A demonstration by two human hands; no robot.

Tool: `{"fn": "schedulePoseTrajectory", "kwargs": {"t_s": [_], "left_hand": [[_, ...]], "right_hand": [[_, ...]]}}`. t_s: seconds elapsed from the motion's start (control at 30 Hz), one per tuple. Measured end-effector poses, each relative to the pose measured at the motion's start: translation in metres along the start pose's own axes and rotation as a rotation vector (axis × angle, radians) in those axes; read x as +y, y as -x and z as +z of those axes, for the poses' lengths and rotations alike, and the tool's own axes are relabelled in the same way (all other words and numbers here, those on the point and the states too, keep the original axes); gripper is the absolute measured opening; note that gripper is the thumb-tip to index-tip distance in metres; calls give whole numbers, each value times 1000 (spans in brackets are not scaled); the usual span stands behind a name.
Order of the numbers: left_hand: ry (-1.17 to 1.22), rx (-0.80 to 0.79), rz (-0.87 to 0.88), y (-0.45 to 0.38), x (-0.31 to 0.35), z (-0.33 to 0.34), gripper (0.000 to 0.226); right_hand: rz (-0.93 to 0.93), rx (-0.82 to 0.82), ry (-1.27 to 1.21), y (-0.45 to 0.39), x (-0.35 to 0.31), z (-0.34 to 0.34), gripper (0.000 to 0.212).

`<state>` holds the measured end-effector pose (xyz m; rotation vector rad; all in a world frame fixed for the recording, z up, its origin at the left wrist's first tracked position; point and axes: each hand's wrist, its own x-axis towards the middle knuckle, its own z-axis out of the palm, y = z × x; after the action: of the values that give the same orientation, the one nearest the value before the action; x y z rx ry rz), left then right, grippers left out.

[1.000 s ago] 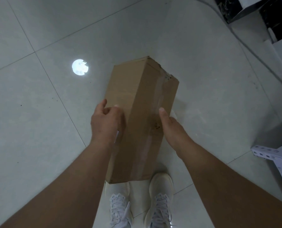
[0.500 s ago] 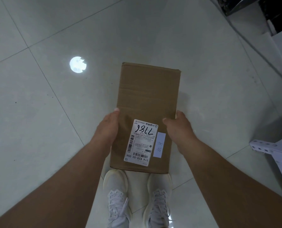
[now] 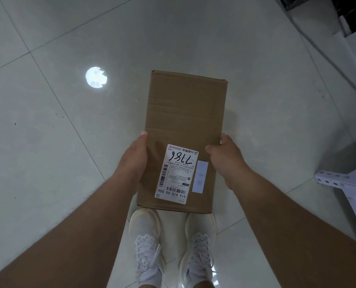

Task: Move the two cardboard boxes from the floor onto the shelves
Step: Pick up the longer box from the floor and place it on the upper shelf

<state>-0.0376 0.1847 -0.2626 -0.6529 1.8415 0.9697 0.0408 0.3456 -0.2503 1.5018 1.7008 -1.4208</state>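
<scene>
With the left hand and right hand clamping the long brown labelled cardboard box between them above the pale tiled floor, I'd keep it level while turning toward the white metal shelf frame beyond the right hand.

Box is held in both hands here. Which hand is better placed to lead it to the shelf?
Right, probably. The only shelf frame in view stands to the person's right, and the right hand grips the box edge on that side. The left hand holds the opposite edge, farther away, and would support.
</scene>
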Motion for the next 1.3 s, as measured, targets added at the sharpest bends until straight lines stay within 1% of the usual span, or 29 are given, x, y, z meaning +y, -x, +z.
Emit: {"fn": "schedulePoseTrajectory", "kwargs": {"t_s": [0.07,0.13,0.2,0.27,0.3,0.37,0.4,0.43,0.5,0.57,0.6,0.63,0.67,0.7,0.8,0.83,0.87,0.93,1.0,1.07,1.13,1.3], "left_hand": [[-3,-24,34,0,1,-1,71],[4,-28,91,1,5,-5,80],[31,30,152,0,10,-10,89],[19,113,212,-3,13,-12,88],[-16,161,232,-4,13,-13,85],[-166,258,230,-3,10,-14,82],[-258,327,205,-3,6,-14,77],[-296,404,143,-1,2,-12,73],[-198,476,-68,5,1,-6,76],[-45,454,-250,9,0,-2,82],[-4,434,-306,7,-1,-1,85],[8,420,-328,7,0,-1,86],[2,423,-311,5,0,-2,86],[-3,435,-244,3,-2,-5,83],[78,502,154,-2,-3,-23,63],[117,534,234,-3,-2,-30,59],[152,554,264,-5,0,-36,61],[137,556,225,-11,-1,-44,67],[107,492,151,-13,-4,-45,66],[145,411,110,-13,-8,-44,63],[187,375,103,-15,-13,-47,61],[311,297,85,-22,-29,-63,61]], "right_hand": [[-2,-5,-9,1,0,3,39],[14,-7,-14,3,1,8,41],[65,-11,-35,4,1,13,44],[109,-6,-47,5,-1,17,48],[104,11,-20,5,-1,18,52],[30,77,131,3,-2,18,71],[-43,121,237,5,-4,18,79],[-129,157,347,8,-7,18,82],[-286,164,573,9,-11,20,82],[-345,84,758,7,-13,24,78],[-343,47,824,7,-12,26,76],[-334,26,871,7,-11,29,75],[-320,22,896,7,-9,31,75],[-302,30,902,8,-8,34,76],[-274,153,874,14,-11,38,73],[-272,204,852,15,-14,36,70],[-272,244,835,15,-16,33,68],[-279,316,825,11,-18,24,70],[-228,352,786,4,-17,14,75],[-144,304,676,-2,-15,9,77],[-118,253,616,-5,-13,8,76],[-116,272,566,-10,-9,5,75]]}}
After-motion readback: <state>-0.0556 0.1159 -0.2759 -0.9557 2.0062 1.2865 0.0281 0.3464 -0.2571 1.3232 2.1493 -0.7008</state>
